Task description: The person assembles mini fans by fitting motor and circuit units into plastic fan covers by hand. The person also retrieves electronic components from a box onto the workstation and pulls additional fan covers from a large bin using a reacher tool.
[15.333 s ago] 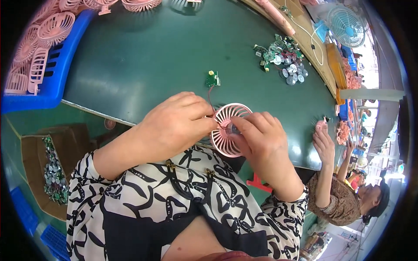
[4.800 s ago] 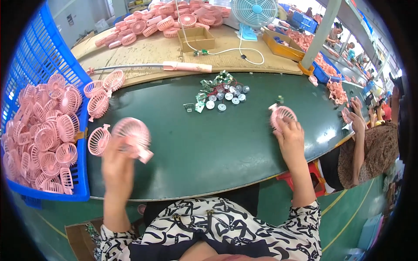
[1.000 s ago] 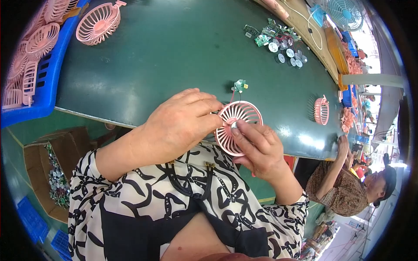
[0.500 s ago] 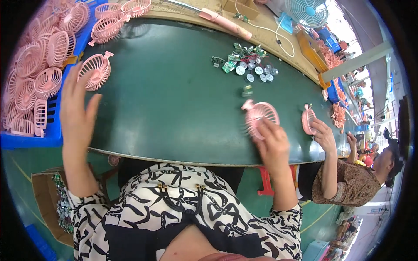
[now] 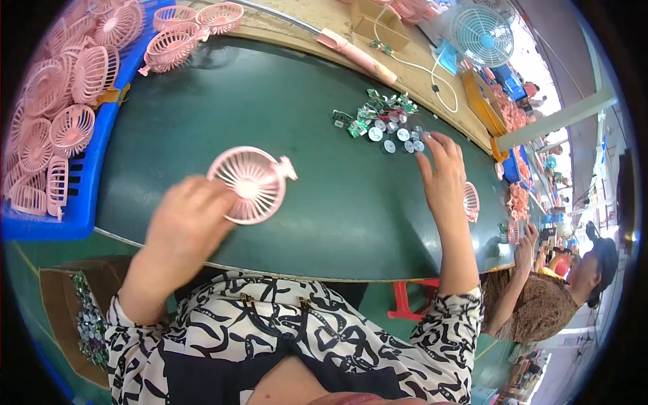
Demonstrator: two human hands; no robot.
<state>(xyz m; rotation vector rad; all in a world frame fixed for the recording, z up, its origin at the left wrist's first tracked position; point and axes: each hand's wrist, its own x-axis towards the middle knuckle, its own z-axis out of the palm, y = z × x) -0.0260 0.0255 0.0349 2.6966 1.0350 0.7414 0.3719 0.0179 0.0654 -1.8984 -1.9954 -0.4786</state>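
My left hand [image 5: 192, 212] grips the rim of a pink fan housing [image 5: 248, 185], a round slatted shell with a small neck pointing right, over the left part of the green table. My right hand [image 5: 442, 169] reaches out with fingers apart beside a heap of small motors [image 5: 389, 146] with round pale faces and green circuit boards [image 5: 358, 127]. Its fingertips are at the heap's right edge; whether they touch a motor I cannot tell. Behind my right forearm another pink fan housing [image 5: 471, 201] lies partly hidden on the table.
A blue crate [image 5: 84, 219] full of pink housings stands at the left. More pink housings [image 5: 172, 47] lie at the far left edge. A pink tube-shaped tool [image 5: 356, 55], a white cable [image 5: 432, 71] and a blue fan [image 5: 481, 35] are along the back. A co-worker [image 5: 540, 297] sits at the right.
My left hand has taken a pink housing from beside the crate and brought it right. My right hand has let go of its housing, now at the right, and moved up to the motors.
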